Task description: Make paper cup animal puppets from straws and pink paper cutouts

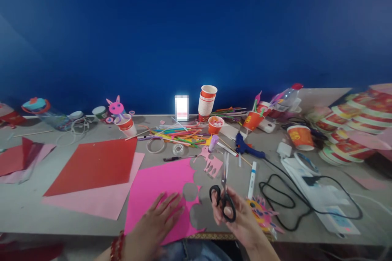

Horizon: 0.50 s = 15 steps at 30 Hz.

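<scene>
My left hand (163,220) lies flat with its fingers spread on a bright pink sheet (147,183), whose right side has several round cut-outs. In my right hand (240,218) is a pair of scissors (225,191) with black handles, its blades pointing up and away from me. The fingers are wrapped around the handles, and the blades look nearly closed. Beyond the sheet's right edge lies a light pink paper scrap (212,166) with holes cut in it. A white marker with a blue band (252,179) rests just right of the scissors.
Red sheets (94,167) lie on the left. Colourful sticks (180,134), a tape roll (178,149) and a stack of paper cups (206,106) stand farther back. A blue glue gun (248,147) trails a black cord (275,204) across the right side, near a power strip (333,212).
</scene>
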### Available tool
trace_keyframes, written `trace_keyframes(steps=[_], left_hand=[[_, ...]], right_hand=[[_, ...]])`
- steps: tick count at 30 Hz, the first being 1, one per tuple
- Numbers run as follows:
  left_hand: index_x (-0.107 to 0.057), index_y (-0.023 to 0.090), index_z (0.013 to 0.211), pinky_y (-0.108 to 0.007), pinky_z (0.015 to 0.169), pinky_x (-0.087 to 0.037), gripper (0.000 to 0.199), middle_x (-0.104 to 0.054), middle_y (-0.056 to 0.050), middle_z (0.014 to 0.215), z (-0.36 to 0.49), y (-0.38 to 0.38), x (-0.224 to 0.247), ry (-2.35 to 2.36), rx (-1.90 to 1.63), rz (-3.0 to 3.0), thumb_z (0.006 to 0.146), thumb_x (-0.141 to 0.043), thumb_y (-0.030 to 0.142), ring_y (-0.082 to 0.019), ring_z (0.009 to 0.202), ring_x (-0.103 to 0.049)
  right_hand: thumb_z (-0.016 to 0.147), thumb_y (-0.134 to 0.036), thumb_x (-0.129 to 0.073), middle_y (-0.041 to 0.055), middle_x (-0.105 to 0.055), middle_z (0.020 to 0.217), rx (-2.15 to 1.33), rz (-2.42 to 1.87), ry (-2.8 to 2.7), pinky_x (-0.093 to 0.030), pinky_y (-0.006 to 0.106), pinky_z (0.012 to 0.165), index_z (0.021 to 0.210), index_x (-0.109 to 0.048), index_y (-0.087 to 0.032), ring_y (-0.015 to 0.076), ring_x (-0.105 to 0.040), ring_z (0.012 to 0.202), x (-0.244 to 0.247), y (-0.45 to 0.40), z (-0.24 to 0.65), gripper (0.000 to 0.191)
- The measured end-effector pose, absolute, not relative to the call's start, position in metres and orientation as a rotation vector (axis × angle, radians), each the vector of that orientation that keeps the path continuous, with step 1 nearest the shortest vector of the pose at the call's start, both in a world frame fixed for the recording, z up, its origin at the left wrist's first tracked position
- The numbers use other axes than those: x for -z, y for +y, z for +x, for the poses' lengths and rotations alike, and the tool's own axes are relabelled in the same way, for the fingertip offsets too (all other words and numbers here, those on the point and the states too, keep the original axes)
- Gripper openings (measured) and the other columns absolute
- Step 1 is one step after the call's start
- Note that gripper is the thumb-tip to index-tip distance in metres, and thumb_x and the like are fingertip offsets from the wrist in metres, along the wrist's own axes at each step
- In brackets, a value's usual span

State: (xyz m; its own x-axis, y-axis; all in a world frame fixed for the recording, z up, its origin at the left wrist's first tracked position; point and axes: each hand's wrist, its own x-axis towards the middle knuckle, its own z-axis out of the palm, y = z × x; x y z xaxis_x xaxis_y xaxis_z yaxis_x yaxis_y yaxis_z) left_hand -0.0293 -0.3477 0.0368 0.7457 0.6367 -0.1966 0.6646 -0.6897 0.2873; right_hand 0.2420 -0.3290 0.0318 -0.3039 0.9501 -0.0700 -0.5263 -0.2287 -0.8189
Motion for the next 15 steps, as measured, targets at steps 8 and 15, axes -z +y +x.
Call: trace_keyframes(steps=[8,15], left_hand=[[-0.044,0.034,0.144,-0.028,0.094,-0.055,0.064,-0.065,0.001,0.132,-0.061,-0.332,-0.106,1.022,-0.337,2.510,0.086,-0.046,0.006,-0.020,0.111,-0.067],[-0.034,0.036,0.150,-0.033,0.099,-0.054,0.061,-0.060,0.001,0.138,-0.081,-0.331,-0.140,1.023,-0.485,2.833,0.094,-0.039,0.014,-0.022,0.121,-0.062]], right_hand=[[0.057,-0.073,-0.078,0.0016,-0.058,0.075,-1.795,-0.756,-0.960,-0.043,0.025,0.045,0.089,-0.064,-0.019,0.0102,-0.047,0.047,-0.030,-0.329,0.239,0.065],[0.075,-0.069,-0.067,0.0070,-0.064,0.077,-1.578,-0.876,-1.016,-0.048,0.030,0.055,0.084,-0.063,-0.017,0.0184,-0.058,0.060,-0.032,-0.331,0.237,0.053]])
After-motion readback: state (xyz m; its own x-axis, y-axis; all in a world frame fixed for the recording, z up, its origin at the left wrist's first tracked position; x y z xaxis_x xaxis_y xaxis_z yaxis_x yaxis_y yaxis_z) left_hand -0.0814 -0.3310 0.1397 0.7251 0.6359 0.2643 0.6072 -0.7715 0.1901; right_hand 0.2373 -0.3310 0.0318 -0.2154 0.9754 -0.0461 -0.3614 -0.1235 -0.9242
